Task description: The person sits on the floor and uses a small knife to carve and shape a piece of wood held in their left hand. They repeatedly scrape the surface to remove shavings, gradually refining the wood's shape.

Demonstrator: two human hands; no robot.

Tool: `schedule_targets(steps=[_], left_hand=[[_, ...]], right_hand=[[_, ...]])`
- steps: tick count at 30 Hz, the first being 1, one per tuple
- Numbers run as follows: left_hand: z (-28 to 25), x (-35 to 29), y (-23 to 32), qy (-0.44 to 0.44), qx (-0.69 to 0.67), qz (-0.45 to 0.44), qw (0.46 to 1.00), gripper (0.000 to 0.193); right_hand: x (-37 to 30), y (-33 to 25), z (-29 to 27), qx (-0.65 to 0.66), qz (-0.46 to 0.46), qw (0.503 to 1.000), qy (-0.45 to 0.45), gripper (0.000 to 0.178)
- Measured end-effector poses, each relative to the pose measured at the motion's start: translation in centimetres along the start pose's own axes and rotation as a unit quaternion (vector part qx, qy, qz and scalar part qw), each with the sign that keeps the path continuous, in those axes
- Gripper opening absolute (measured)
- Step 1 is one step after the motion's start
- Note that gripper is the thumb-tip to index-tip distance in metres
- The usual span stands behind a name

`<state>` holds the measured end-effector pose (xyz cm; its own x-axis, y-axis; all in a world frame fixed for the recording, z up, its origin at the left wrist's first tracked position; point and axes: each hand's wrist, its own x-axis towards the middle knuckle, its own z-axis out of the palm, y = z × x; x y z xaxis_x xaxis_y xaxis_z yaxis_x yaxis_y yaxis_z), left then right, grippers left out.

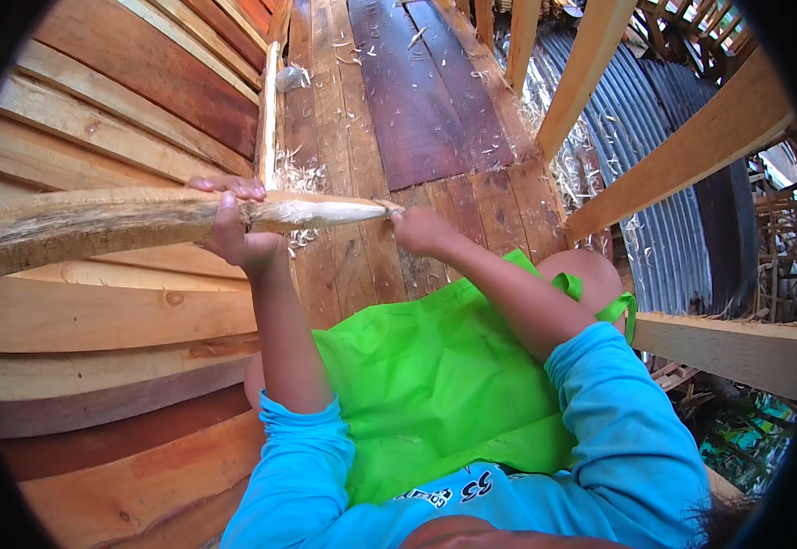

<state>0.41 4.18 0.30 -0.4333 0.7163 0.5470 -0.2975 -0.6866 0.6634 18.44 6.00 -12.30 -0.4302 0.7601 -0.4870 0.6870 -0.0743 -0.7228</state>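
Note:
A long, curved piece of wood (96,224), rough and bark-streaked on its near side, stretches from the left rim toward the middle. Its right part narrows to a pale, shaved point (334,213). My left hand (238,224) grips it midway, with the fingers over the far side and the thumb on the near side. At the narrow tip, my right hand (419,231) is closed in a fist. A small dark bit shows by its fingers, but what the fist holds is hidden. A bright green apron (444,375) covers my lap.
Wood shavings (302,178) are scattered over the plank floor (330,110). Stacked board walls (114,311) stand close on the left. Wooden railing posts (590,69) rise at the right, with corrugated metal sheets (664,183) beyond. A small clear plastic bag (293,78) lies farther off.

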Motion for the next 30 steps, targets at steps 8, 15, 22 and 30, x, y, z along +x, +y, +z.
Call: schedule_targets(steps=[8,15,22,30], left_hand=[[-1.1,0.8,-1.3,0.179,0.162,0.107,0.964,0.013],[-0.2,0.2,-0.5,0.218,0.197,0.098,0.951,0.019],[0.3,0.1,-0.9,0.227,0.187,0.086,0.952,0.033],[-0.8,-0.3,0.6,0.237,0.202,0.086,0.946,0.022]], right_hand=[[1.8,0.2,1.1,0.022,-0.079,0.993,0.082,0.046],[1.5,-0.2,2.2,0.008,-0.103,0.988,0.117,0.043],[-0.1,-0.9,1.7,0.034,-0.099,0.984,0.145,0.047],[0.0,-2.3,4.0,-0.033,-0.161,0.969,0.185,0.046]])
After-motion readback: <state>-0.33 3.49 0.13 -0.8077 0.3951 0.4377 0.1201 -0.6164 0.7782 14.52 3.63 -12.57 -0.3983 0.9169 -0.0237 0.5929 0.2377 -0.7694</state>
